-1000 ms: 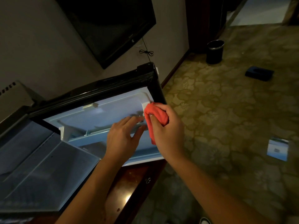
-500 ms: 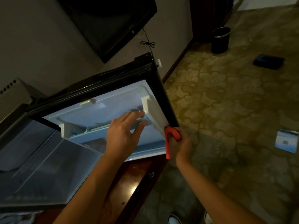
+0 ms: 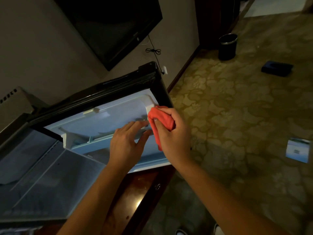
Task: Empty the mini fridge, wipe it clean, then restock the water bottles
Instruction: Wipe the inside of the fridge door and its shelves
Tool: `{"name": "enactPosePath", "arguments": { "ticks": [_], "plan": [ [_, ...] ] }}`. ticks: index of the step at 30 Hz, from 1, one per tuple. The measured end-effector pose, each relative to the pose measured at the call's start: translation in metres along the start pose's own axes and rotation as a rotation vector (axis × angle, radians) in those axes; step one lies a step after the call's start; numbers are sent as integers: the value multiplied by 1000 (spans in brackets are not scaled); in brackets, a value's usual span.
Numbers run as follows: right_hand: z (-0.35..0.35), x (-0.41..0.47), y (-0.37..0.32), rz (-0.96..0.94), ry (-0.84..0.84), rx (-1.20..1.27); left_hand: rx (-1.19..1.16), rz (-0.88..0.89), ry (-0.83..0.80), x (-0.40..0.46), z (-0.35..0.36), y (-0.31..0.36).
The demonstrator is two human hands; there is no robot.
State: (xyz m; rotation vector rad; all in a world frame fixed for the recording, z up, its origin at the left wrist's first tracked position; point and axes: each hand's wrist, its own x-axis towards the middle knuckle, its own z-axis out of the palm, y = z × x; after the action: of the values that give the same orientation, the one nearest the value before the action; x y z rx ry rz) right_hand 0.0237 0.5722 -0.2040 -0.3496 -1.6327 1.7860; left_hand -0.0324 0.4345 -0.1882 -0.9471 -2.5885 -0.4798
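Right hand [image 3: 171,131] grips a bunched soft red cloth [image 3: 160,121], pressing it on the white plastic door shelf [image 3: 108,141] end inside the open black mini fridge door [image 3: 152,78]. Left hand [image 3: 126,143] rests open, fingers straight, steadying the shelf rail. The cloth looks light and limp, best held wadded; the shelf is thin, likely flexes. Dim light; the fridge interior [image 3: 42,175] is murky, water bottles not visible.

Dim, soft picture; wide-angle bending at edges.
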Motion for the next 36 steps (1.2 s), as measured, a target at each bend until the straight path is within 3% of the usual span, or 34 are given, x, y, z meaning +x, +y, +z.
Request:
{"name": "enactPosePath", "arguments": {
  "ticks": [4,11,16,21,30,36],
  "plan": [
    [-8,-13,31,98,28,-31,-8,-27,16,0,-1,4],
    [-31,-39,118,502,7,-116,-22,-46,28,0,-2,6],
    [-34,-44,134,581,29,-100,-49,-43,9,0,-3,7],
    [-30,-36,100,496,25,-133,-55,-44,31,0,-3,10],
    [-19,-4,5,19,-47,-17,-30,-27,30,4,0,8],
    [-25,-9,41,139,-33,16,-38,-25,64,5,2,9]
  ]
}}
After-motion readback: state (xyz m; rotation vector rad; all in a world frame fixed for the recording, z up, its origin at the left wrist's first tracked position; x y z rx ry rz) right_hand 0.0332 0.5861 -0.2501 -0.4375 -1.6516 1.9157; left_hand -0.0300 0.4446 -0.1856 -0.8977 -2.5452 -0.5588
